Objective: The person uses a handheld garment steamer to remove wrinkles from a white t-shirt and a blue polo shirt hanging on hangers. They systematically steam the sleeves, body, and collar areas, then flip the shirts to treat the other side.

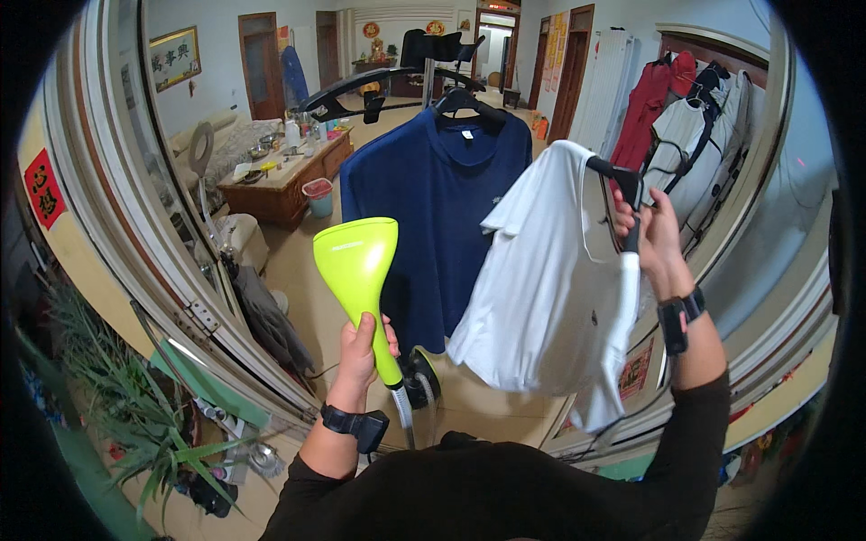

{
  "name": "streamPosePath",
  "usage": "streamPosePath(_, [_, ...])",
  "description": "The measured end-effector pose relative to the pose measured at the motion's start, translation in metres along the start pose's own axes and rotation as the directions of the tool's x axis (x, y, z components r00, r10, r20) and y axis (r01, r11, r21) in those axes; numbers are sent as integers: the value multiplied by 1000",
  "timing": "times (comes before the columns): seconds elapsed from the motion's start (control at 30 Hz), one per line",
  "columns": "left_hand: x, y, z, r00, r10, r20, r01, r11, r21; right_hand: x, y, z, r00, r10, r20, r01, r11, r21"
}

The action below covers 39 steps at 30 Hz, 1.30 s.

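My left hand (365, 348) is closed round the handle of a lime-green garment steamer head (358, 264), held upright with its hose running down. On the right, my right hand (646, 226) grips a black clothes hanger (622, 177) that carries a white T-shirt (534, 291). The shirt hangs tilted, its neck opening towards my right hand. Between and behind the two hangs a navy-blue shirt (433, 196) on a black hanger (467, 105), below the black bracket of a metal garment stand (429, 84). The steamer's dark base (421, 379) is partly hidden behind the hose and the navy shirt.
Sliding door frames (145, 223) flank both sides. Green potted plants (128, 385) stand at lower left. Beyond are a wooden coffee table (277, 193) bearing dishes and bottles, and a waste bin (318, 197). Clothes (676, 135) hang on a wall rack at right.
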State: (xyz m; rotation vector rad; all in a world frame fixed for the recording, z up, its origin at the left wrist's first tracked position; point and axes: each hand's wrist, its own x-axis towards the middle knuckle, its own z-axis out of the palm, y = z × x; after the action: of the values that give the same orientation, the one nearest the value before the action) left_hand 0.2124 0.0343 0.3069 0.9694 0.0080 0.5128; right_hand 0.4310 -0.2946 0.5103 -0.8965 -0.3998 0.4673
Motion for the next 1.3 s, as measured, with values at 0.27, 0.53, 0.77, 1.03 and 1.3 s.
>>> streamPosePath(0.27, [-19,15,-8,983,116,-140,-108,992,61,93,71,111,946,-121,300,70,982,175])
streamPosePath(0.53, [-71,47,-53,884,176,-433,-167,984,59,164,99,199,952,-139,271,84,975,206])
streamPosePath(0.77, [-103,63,-62,823,209,-529,-193,977,86,193,149,190,964,-118,237,35,944,328])
streamPosePath(1.03, [-99,58,-49,884,262,-387,-196,959,204,182,144,171,949,27,314,-53,996,75])
streamPosePath(1.3, [-52,45,-6,944,300,-139,-228,895,383,-17,278,117,537,493,684,66,784,-617])
